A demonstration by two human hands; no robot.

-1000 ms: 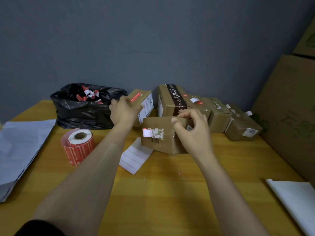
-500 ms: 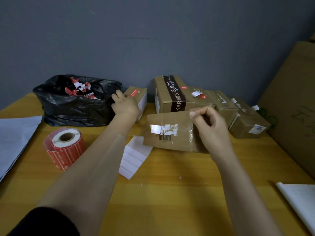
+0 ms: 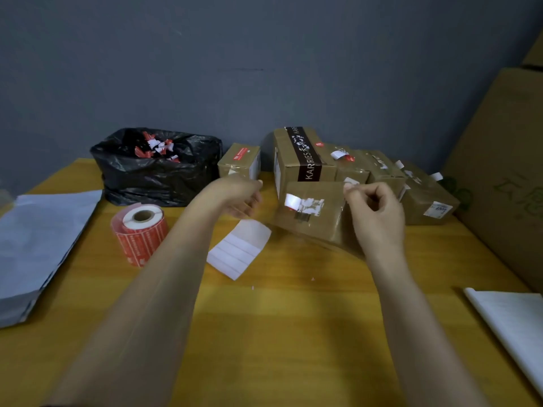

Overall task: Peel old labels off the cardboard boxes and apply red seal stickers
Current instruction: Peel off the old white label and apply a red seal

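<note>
Seen from the head, the right hand (image 3: 376, 218), arm stretched over the yellow wooden table (image 3: 293, 333), grips the right end of the tilted brown cardboard box (image 3: 320, 227), its torn white label (image 3: 304, 204) facing near. The blurred left hand (image 3: 235, 198) hangs just left of it, fingers loose and empty; the red sticker roll (image 3: 141, 233) stands further left.

Brown box (image 3: 311, 212), torn white label (image 3: 304, 204); red sticker roll (image 3: 140, 232); black bag (image 3: 155, 168).
</note>
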